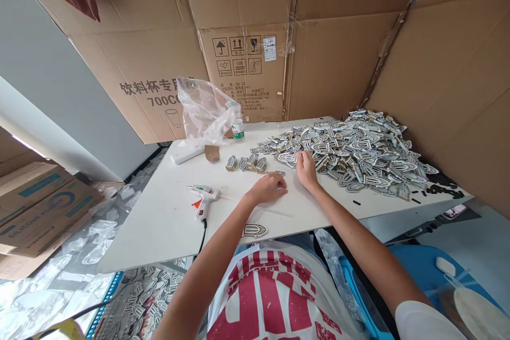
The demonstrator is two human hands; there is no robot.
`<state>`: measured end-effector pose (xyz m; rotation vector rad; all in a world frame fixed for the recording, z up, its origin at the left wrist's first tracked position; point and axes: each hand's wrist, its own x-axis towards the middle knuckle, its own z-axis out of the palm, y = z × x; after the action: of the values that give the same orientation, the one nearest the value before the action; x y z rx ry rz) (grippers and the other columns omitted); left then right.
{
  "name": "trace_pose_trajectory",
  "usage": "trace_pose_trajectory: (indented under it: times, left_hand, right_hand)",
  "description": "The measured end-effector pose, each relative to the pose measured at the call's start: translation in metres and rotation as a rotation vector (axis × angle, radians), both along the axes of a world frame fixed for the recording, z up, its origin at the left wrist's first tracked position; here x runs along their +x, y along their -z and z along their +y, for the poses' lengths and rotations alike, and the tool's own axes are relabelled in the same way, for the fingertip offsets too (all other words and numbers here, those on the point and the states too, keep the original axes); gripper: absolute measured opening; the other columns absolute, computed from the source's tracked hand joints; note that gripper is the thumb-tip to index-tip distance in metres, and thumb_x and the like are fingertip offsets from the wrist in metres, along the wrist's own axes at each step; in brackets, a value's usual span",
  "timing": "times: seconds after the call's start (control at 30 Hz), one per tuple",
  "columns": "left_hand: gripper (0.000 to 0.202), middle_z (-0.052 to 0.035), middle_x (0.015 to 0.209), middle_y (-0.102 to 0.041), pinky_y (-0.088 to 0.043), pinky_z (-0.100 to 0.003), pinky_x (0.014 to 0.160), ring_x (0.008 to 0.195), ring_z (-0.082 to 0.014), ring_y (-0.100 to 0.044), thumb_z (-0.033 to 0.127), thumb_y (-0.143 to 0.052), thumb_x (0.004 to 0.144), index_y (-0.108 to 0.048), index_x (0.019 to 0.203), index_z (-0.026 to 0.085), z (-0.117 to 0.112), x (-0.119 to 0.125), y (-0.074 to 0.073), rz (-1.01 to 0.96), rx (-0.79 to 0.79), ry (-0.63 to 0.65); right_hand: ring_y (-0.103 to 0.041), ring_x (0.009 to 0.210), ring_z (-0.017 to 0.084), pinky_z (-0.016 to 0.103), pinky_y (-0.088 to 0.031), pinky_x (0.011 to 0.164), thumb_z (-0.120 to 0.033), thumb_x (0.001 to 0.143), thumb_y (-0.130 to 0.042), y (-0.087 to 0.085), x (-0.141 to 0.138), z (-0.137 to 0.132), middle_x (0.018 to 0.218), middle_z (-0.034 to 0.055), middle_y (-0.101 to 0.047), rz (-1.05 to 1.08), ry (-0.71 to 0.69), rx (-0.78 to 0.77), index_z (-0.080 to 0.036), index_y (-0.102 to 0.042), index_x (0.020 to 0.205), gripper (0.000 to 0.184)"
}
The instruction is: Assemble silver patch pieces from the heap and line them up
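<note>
My left hand (271,189) rests knuckles-up on the white table (167,223) with its fingers curled under, pressing on a small flat piece I can barely see. My right hand (306,168) reaches into the near edge of a large heap of arch-shaped silver and gold cut-outs (358,151), fingers bent around one of them. A short row of folded, standing pieces (247,163) sits just left of the heap. One single arch cut-out (254,230) lies at the table's front edge near my body.
A white hot glue gun (204,199) lies left of my hands, its black cord dropping off the front edge. A crumpled clear plastic bag (205,109), a small bottle (238,129) and a white power strip (186,153) stand at the back. Cardboard walls surround the table; boxes at left.
</note>
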<state>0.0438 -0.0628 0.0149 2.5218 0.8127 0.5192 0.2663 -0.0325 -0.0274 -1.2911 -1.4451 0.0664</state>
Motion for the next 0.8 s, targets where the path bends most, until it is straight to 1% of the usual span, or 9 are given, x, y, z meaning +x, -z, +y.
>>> trace_pose_trajectory:
  times: [0.27, 0.43, 0.53, 0.6, 0.67, 0.73, 0.8]
  left_hand:
    - [0.012, -0.0067, 0.103, -0.072, -0.052, -0.030, 0.086, 0.094, -0.0197, -0.067, 0.017, -0.075, 0.089, -0.072, 0.100, 0.017, 0.005, 0.001, 0.010, -0.079, -0.037, 0.026]
    - [0.011, -0.0037, 0.096, -0.074, -0.050, -0.028, 0.077, 0.079, -0.0157, -0.062, 0.013, -0.073, 0.086, -0.074, 0.095, 0.019, 0.006, 0.003, 0.011, -0.107, -0.105, 0.021]
    - [0.014, -0.0037, 0.097, -0.076, -0.050, -0.029, 0.076, 0.076, -0.0150, -0.061, 0.014, -0.073, 0.087, -0.076, 0.099, 0.019, 0.006, 0.003, 0.011, -0.109, -0.128, 0.024]
    - [0.019, -0.0046, 0.100, -0.077, -0.051, -0.029, 0.077, 0.077, -0.0151, -0.062, 0.014, -0.074, 0.086, -0.078, 0.105, 0.019, 0.007, 0.003, 0.011, -0.113, -0.141, 0.022]
    - [0.024, -0.0054, 0.101, -0.077, -0.052, -0.029, 0.078, 0.078, -0.0151, -0.063, 0.012, -0.073, 0.086, -0.079, 0.108, 0.018, 0.007, 0.003, 0.011, -0.114, -0.155, 0.015]
    - [0.027, -0.0057, 0.101, -0.077, -0.052, -0.029, 0.079, 0.079, -0.0152, -0.064, 0.011, -0.073, 0.086, -0.079, 0.111, 0.018, 0.007, 0.004, 0.011, -0.114, -0.159, 0.012]
    - [0.028, -0.0055, 0.099, -0.076, -0.052, -0.029, 0.078, 0.080, -0.0153, -0.064, 0.012, -0.073, 0.086, -0.080, 0.112, 0.019, 0.006, 0.004, 0.011, -0.114, -0.153, 0.018]
  right_hand:
    - [-0.058, 0.096, 0.029, 0.045, -0.048, 0.093, -0.050, 0.112, -0.033, 0.002, 0.001, 0.002, 0.093, 0.0091, -0.061, 0.011, -0.010, 0.008, -0.027, -0.056, 0.090, 0.039]
    - [-0.058, 0.096, 0.029, 0.046, -0.049, 0.092, -0.053, 0.112, -0.032, 0.000, 0.001, 0.001, 0.093, 0.0091, -0.062, 0.016, -0.002, 0.000, -0.027, -0.056, 0.090, 0.041]
    - [-0.059, 0.093, 0.028, 0.045, -0.049, 0.090, -0.058, 0.111, -0.031, -0.001, 0.000, 0.001, 0.092, 0.0082, -0.061, 0.032, -0.007, -0.001, -0.027, -0.056, 0.090, 0.045]
    - [-0.060, 0.085, 0.026, 0.043, -0.051, 0.084, -0.063, 0.110, -0.033, -0.001, 0.000, 0.001, 0.091, 0.0074, -0.061, 0.087, -0.025, -0.015, -0.027, -0.056, 0.090, 0.047]
    - [-0.059, 0.072, 0.023, 0.040, -0.051, 0.073, -0.069, 0.108, -0.035, -0.001, -0.001, 0.000, 0.089, 0.0057, -0.061, 0.189, -0.069, -0.056, -0.027, -0.056, 0.092, 0.049]
    - [-0.054, 0.059, 0.019, 0.036, -0.048, 0.060, -0.075, 0.105, -0.040, -0.002, -0.002, -0.002, 0.083, 0.0019, -0.060, 0.320, -0.134, -0.122, -0.028, -0.056, 0.095, 0.052]
    - [-0.049, 0.050, 0.017, 0.033, -0.043, 0.052, -0.081, 0.101, -0.045, -0.003, -0.003, -0.004, 0.071, -0.0029, -0.056, 0.456, -0.217, -0.195, -0.029, -0.057, 0.100, 0.054]
